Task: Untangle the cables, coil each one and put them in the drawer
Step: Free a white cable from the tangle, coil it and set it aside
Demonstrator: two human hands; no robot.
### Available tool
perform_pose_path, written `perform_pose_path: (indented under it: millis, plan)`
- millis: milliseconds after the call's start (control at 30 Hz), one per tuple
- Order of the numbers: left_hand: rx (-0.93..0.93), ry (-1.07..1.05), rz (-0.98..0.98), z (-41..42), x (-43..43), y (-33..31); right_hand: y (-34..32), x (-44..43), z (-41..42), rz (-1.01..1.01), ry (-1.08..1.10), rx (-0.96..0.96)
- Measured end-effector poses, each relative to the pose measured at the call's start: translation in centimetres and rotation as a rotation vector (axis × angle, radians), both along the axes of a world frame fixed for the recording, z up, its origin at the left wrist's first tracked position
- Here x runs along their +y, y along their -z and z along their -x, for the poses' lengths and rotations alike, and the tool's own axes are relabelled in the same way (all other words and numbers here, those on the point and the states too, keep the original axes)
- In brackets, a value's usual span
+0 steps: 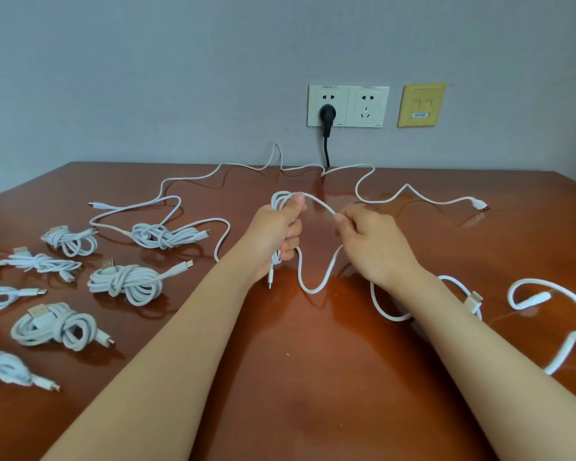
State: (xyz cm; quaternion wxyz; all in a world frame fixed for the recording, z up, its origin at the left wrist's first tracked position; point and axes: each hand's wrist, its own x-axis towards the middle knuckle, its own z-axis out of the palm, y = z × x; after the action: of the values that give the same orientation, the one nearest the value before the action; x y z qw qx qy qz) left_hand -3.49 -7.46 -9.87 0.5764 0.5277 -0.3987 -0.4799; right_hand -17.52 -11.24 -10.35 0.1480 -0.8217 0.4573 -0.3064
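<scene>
Above the middle of the brown table (313, 377), my left hand (276, 234) grips a few loops of a white cable (316, 287), thumb on top; one plug end hangs below the fist. My right hand (369, 241) pinches the same cable a short way to the right. The cable sags between the hands in a loop that touches the table, then trails right under my right forearm. No drawer is in view.
Several coiled white cables (127, 281) lie on the left half of the table. A long loose white cable (363, 184) snakes along the far edge. Another loose white cable (569, 327) lies at the right. A black plug (327, 114) sits in a wall socket.
</scene>
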Motion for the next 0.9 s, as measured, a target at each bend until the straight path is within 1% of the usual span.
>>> perform_pose_path:
  millis: [133,233,333,400,467,633,800,900]
  plan:
    - [-0.084,0.044,0.022,0.5,-0.1,0.4,0.4,0.8,-0.8,0.039,-0.112,0.123]
    - [-0.122,0.047,0.057,1.0,-0.2,0.5,0.3,1.1,-1.0,0.078,-0.137,0.153]
    - [-0.171,-0.016,0.078,1.2,-0.4,0.4,0.0,1.2,-1.0,0.084,-0.138,0.139]
    - [-0.234,-0.071,0.071,1.0,-0.6,0.5,-0.1,1.3,-1.0,0.074,-0.136,0.153]
    - [-0.249,-0.123,0.051,0.7,-0.8,0.6,-0.1,1.3,-1.0,0.086,-0.125,0.178]
    - [-0.177,-0.202,0.014,0.0,-0.7,0.6,-0.1,1.2,-0.8,0.076,-0.131,0.203]
    - [0.029,-0.195,0.007,-0.1,-0.7,0.3,-0.1,1.1,-0.7,0.041,-0.179,0.198]
    - [0.104,-0.157,0.007,-0.3,-0.6,0.2,-0.1,1.1,-0.8,0.043,-0.202,0.180]
